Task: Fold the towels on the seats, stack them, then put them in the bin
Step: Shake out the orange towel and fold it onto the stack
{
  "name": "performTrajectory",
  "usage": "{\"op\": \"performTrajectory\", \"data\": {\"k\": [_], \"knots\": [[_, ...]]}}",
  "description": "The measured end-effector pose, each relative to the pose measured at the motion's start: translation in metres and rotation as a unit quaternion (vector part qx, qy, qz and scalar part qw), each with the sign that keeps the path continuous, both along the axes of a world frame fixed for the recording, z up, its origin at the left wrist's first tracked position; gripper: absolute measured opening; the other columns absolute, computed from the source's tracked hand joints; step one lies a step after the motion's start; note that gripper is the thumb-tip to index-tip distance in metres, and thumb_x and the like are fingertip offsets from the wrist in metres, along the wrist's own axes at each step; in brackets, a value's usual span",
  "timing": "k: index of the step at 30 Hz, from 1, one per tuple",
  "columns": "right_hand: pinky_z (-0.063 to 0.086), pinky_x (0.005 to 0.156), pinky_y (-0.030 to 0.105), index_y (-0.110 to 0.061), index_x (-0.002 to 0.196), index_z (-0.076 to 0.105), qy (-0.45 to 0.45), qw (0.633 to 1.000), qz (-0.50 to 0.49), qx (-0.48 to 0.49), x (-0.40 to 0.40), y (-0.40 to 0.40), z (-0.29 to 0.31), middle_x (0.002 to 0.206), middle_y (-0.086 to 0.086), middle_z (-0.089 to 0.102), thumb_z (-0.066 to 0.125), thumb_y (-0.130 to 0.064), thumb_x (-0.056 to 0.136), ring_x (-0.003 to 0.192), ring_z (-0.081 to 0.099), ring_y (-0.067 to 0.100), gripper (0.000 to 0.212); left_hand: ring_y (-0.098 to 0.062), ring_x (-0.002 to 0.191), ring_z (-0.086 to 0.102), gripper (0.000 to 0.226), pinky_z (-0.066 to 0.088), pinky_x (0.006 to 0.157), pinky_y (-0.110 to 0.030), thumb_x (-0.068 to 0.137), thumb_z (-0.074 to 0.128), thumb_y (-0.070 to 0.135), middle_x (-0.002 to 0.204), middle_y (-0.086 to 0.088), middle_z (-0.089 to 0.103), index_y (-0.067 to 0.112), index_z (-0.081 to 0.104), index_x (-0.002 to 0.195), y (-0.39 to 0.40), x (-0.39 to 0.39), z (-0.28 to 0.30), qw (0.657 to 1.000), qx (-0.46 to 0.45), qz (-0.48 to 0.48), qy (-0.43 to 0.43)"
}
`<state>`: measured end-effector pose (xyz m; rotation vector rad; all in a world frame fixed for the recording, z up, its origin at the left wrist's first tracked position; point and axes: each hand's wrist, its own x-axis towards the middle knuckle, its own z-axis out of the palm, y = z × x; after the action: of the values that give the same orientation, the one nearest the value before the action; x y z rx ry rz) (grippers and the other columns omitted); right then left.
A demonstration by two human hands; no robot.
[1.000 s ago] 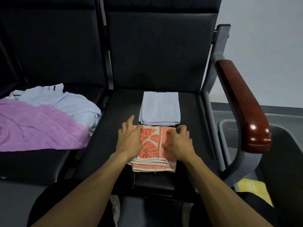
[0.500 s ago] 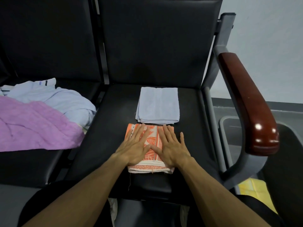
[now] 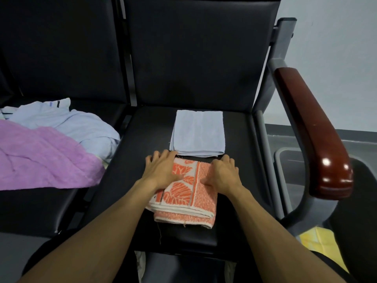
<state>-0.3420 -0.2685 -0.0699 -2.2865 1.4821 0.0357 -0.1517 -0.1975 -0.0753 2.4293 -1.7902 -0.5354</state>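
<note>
Black seat (image 3: 234,180); folded orange towel (image 3: 187,193); grey wall (image 3: 336,48) behind

One head-worn view looks forward and down, close over the black seat (image 3: 142,127); wide-angled.

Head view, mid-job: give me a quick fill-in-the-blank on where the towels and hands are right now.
1. Both hands, left hand and right hand, rest on the folded ____ towel.
2. The folded light blue towel lies just ____ the patterned one, nearer the backrest.
3. The unfolded purple towel lies on the seat to the ____.
4. The brown ____ is at the right of the seat.

Missing words: orange; behind; left; armrest
</note>
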Motion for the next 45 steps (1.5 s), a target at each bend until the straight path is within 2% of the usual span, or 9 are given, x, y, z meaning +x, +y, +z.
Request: {"op": "performTrajectory", "data": {"k": [5,9,13,17,21,27,33,39,45], "knots": [[0.049,0.082,0.043,-0.022,0.098,0.046,-0.089,0.993,-0.03,0.074,0.001,0.002,0.007,0.11,0.006,0.054,0.065,-0.014,0.081,0.098,0.056,0.029,0.027,-0.026,0.119,0.036,0.066,0.038,0.104,-0.045,0.068,0.084,0.058,0.123,-0.003,0.036,0.023,0.051,0.113,0.001,0.007,0.009,0.997,0.048,0.056,0.035],[0.043,0.057,0.029,-0.02,0.097,0.036,-0.203,0.976,-0.048,0.061,-0.003,0.004,0.014,0.088,0.005,0.06,0.047,-0.002,0.083,0.077,0.059,0.023,0.026,-0.019,0.091,0.062,0.04,0.054,0.073,-0.037,0.08,0.082,0.021,0.103,-0.001,0.06,0.022,0.044,0.092,0.006,0.012,0.019,0.976,-0.02,0.112,0.183],[0.043,0.049,0.01,-0.013,0.107,0.037,-0.367,0.925,-0.087,0.036,0.005,-0.014,0.04,0.082,-0.002,0.058,0.047,0.005,0.094,0.066,0.057,0.006,0.025,-0.016,0.076,0.072,0.026,0.059,0.059,-0.03,0.091,0.07,0.012,0.093,-0.003,0.067,0.019,0.046,0.099,-0.013,0.016,0.048,0.94,-0.131,0.152,0.277],[0.044,0.057,0.003,-0.011,0.124,0.04,-0.417,0.898,-0.138,-0.019,0.028,-0.064,0.066,0.096,-0.002,0.059,0.049,0.002,0.097,0.077,0.058,0.002,0.033,-0.014,0.091,0.063,0.025,0.05,0.065,-0.025,0.092,0.065,0.008,0.108,0.001,0.059,0.021,0.051,0.107,-0.074,0.026,0.078,0.917,-0.274,0.179,0.228],[0.033,0.114,0.047,-0.02,0.153,0.027,-0.296,0.94,-0.137,-0.104,0.052,-0.107,0.061,0.153,0.015,0.03,0.06,-0.024,0.098,0.14,0.033,0.032,0.064,-0.018,0.119,0.044,0.035,0.045,0.101,-0.035,0.095,0.065,0.016,0.134,-0.002,0.036,0.02,0.049,0.125,-0.117,0.031,0.072,0.944,-0.265,0.125,0.153],[0.002,0.118,0.064,-0.026,0.159,0.011,-0.097,0.993,0.027,-0.068,0.061,-0.108,0.002,0.168,0.002,-0.008,0.035,-0.051,0.104,0.153,-0.015,0.022,0.066,-0.022,0.155,-0.001,0.063,0.008,0.126,-0.049,0.105,0.043,0.04,0.169,0.006,-0.002,0.03,0.013,0.16,-0.116,0.023,0.002,0.988,-0.112,0.016,0.103],[-0.008,0.117,0.061,-0.032,0.157,-0.016,-0.03,0.991,0.06,-0.114,0.055,-0.104,-0.035,0.162,-0.003,-0.03,0.018,-0.057,0.104,0.147,-0.033,0.016,0.068,-0.023,0.151,-0.026,0.07,-0.014,0.123,-0.048,0.107,0.029,0.045,0.158,0.013,-0.04,0.038,-0.02,0.156,-0.112,0.019,-0.031,0.996,-0.068,0.009,0.065],[0.004,0.115,0.071,-0.014,0.158,0.009,0.062,0.99,0.057,-0.116,0.076,-0.095,0.011,0.166,0.015,-0.003,0.032,-0.035,0.104,0.153,-0.007,0.033,0.062,-0.032,0.154,-0.014,0.074,-0.005,0.125,-0.052,0.105,0.04,0.033,0.166,0.007,-0.023,0.037,-0.012,0.158,-0.095,0.023,0.001,0.996,-0.053,0.025,0.07],[0.011,0.119,0.054,-0.019,0.146,0.038,-0.036,0.976,0.194,-0.094,0.149,-0.002,0.026,0.163,0.006,0.017,0.051,-0.033,0.099,0.152,0.005,0.026,0.051,-0.033,0.152,0.012,0.067,0.009,0.124,-0.05,0.099,0.052,0.034,0.166,-0.009,0.015,0.021,0.021,0.157,0.008,0.078,0.027,0.989,-0.082,0.126,-0.007]]}}
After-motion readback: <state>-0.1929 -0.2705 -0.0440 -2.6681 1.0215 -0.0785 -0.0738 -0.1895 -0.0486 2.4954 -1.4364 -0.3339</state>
